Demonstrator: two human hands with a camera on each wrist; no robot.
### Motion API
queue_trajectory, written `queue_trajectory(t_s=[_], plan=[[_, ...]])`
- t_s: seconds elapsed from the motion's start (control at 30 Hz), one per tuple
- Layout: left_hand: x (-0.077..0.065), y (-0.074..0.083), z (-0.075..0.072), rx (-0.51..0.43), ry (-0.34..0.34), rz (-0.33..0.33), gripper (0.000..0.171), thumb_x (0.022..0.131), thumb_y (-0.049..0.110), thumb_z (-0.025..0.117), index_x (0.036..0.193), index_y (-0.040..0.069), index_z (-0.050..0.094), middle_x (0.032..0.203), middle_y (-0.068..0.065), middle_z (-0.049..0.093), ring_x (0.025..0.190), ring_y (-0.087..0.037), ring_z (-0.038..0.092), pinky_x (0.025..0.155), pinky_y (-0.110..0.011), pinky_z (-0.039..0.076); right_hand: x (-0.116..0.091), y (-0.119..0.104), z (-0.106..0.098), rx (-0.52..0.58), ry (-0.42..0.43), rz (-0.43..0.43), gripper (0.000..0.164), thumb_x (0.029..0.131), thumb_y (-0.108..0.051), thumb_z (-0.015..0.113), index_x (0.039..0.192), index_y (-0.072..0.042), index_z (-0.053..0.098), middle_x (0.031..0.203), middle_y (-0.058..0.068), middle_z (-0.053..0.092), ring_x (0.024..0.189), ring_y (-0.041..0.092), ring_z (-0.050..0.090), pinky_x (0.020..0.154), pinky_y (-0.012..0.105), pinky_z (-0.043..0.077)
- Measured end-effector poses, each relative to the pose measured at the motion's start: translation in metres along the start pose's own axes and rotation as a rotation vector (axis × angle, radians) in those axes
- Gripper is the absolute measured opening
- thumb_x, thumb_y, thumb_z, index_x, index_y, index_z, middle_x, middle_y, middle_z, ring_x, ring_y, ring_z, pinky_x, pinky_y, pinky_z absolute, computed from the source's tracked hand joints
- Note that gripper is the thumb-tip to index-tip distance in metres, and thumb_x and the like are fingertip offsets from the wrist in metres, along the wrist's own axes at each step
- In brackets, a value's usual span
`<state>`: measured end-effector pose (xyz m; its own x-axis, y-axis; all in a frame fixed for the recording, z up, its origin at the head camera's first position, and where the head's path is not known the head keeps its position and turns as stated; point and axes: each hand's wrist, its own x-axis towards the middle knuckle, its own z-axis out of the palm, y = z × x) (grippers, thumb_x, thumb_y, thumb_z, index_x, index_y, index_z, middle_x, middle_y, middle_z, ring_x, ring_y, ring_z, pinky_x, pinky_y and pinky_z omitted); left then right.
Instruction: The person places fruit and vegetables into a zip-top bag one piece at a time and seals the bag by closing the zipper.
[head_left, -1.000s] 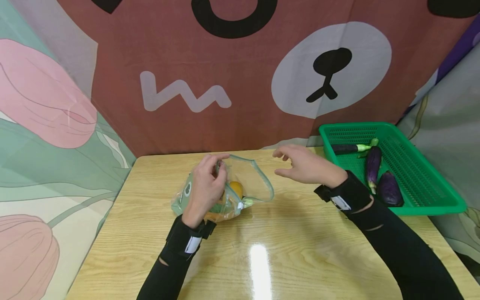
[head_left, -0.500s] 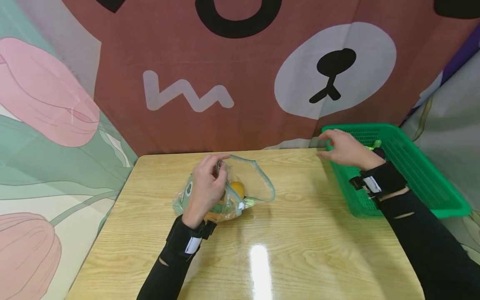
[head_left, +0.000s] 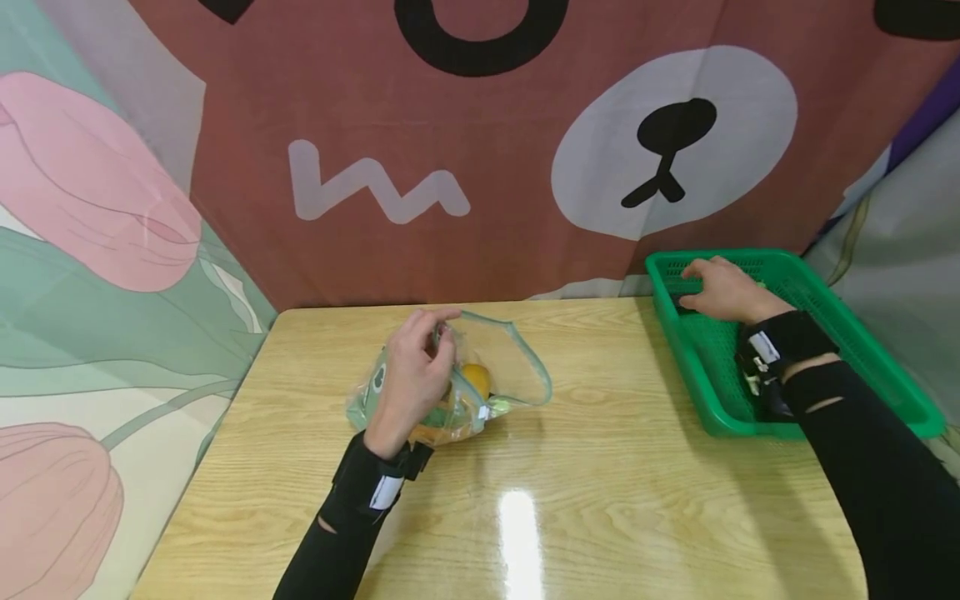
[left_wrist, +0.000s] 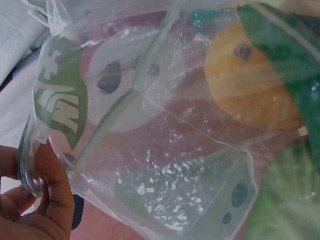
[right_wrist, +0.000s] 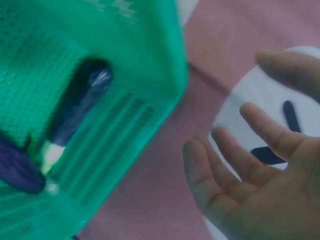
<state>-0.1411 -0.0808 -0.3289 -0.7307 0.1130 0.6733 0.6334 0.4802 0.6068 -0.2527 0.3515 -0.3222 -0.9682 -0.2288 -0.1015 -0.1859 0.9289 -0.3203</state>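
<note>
My left hand (head_left: 412, 371) pinches the rim of a clear zip bag (head_left: 459, 423) with a green edge, its mouth standing open to the right. Inside the bag are a round orange-yellow fruit (left_wrist: 250, 82) and something leafy and green (left_wrist: 287, 192). My right hand (head_left: 727, 290) is over the back left part of the green basket (head_left: 678, 367), fingers loosely bent and apart, holding nothing. A slim dark eggplant (right_wrist: 82, 100) with a pale stem end lies in the basket close to this hand. Beside it is a purple eggplant (right_wrist: 17, 165), mostly hidden by my wrist in the head view.
The basket stands at the right end of the wooden table (head_left: 600, 500). A brown cloth with a bear print (head_left: 480, 183) hangs behind the table's back edge. Flowered cloth (head_left: 97, 183) hangs on the left.
My right hand has moved right, from near the bag to over the basket, and lowered toward the slim eggplant. My left hand has kept its hold on the bag.
</note>
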Motion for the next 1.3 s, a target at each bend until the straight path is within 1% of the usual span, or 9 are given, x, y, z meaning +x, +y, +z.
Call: queue_trajectory(t_s=[0.13,0.2,0.3,0.4,0.53,0.7,0.87,1.07,1.3], plan=[[-0.001,-0.002,-0.001,0.002,0.007,0.001,0.024,0.09,-0.004,0.05,0.107,-0.001,0.067,0.08,-0.005,0.053,0.055,-0.01,0.042,0.049,-0.024,0.036,0.012,0.018,0.004,-0.025,-0.03,0.076,0.054,0.089,-0.014,0.059,0.131,0.012,0.038,0.13,0.042,0.021,0.118,0.059,0.017,0.09,0.066,0.025],[-0.002,-0.001,-0.001,0.0,0.007,0.005,0.024,0.09,-0.004,0.05,0.107,-0.001,0.067,0.08,-0.005,0.053,0.055,-0.01,0.043,0.049,-0.024,0.037,0.017,0.029,0.008,-0.038,-0.039,0.103,0.059,0.088,-0.015,0.061,0.133,0.012,0.035,0.131,0.043,0.02,0.117,0.061,0.016,0.091,0.068,0.022],[-0.002,-0.001,-0.002,0.004,0.003,0.007,0.024,0.091,-0.004,0.05,0.108,-0.002,0.067,0.081,-0.005,0.054,0.056,-0.01,0.043,0.05,-0.024,0.037,0.021,0.043,0.014,-0.059,-0.058,0.135,0.066,0.086,-0.017,0.065,0.136,0.012,0.031,0.131,0.044,0.018,0.114,0.063,0.016,0.09,0.07,0.022],[-0.003,-0.001,-0.002,0.006,-0.004,-0.002,0.025,0.091,-0.003,0.049,0.11,0.0,0.066,0.081,-0.004,0.053,0.056,-0.009,0.042,0.05,-0.025,0.037,0.023,0.054,0.02,-0.092,-0.08,0.141,0.071,0.083,-0.017,0.068,0.136,0.011,0.029,0.13,0.045,0.018,0.114,0.063,0.017,0.09,0.07,0.022],[-0.004,-0.002,-0.002,0.007,-0.009,-0.013,0.026,0.092,-0.002,0.049,0.11,0.001,0.066,0.082,-0.004,0.053,0.057,-0.009,0.042,0.051,-0.025,0.037,0.026,0.062,0.028,-0.141,-0.112,0.144,0.076,0.081,-0.013,0.071,0.138,0.01,0.027,0.131,0.045,0.016,0.115,0.065,0.015,0.089,0.071,0.024],[-0.003,-0.002,-0.002,0.01,-0.005,-0.01,0.026,0.091,-0.003,0.05,0.109,0.001,0.067,0.081,-0.004,0.052,0.057,-0.009,0.042,0.051,-0.024,0.037,0.034,0.066,0.039,-0.179,-0.145,0.128,0.082,0.079,-0.008,0.071,0.142,0.01,0.022,0.14,0.041,0.011,0.12,0.066,0.01,0.089,0.072,0.026],[-0.002,-0.003,-0.002,0.016,-0.004,-0.003,0.025,0.09,-0.004,0.051,0.108,0.001,0.067,0.08,-0.004,0.052,0.057,-0.01,0.042,0.051,-0.023,0.037,0.044,0.07,0.051,-0.18,-0.18,0.127,0.08,0.083,-0.007,0.064,0.146,0.008,0.016,0.144,0.039,0.005,0.124,0.064,0.003,0.092,0.073,0.02],[-0.002,-0.003,-0.003,0.023,-0.01,-0.019,0.025,0.091,-0.001,0.051,0.11,0.003,0.067,0.08,-0.003,0.052,0.058,-0.009,0.043,0.051,-0.024,0.037,0.051,0.073,0.06,-0.177,-0.184,0.119,0.078,0.085,-0.005,0.058,0.147,0.007,0.011,0.145,0.038,0.004,0.125,0.064,-0.001,0.092,0.073,0.02],[-0.001,-0.002,-0.006,0.035,-0.018,-0.033,0.026,0.092,-0.002,0.05,0.11,0.003,0.067,0.081,-0.003,0.052,0.057,-0.008,0.043,0.05,-0.024,0.038,0.061,0.079,0.07,-0.173,-0.178,0.074,0.067,0.087,0.005,0.039,0.147,0.008,0.01,0.146,0.037,0.005,0.125,0.065,-0.003,0.096,0.072,0.013]])
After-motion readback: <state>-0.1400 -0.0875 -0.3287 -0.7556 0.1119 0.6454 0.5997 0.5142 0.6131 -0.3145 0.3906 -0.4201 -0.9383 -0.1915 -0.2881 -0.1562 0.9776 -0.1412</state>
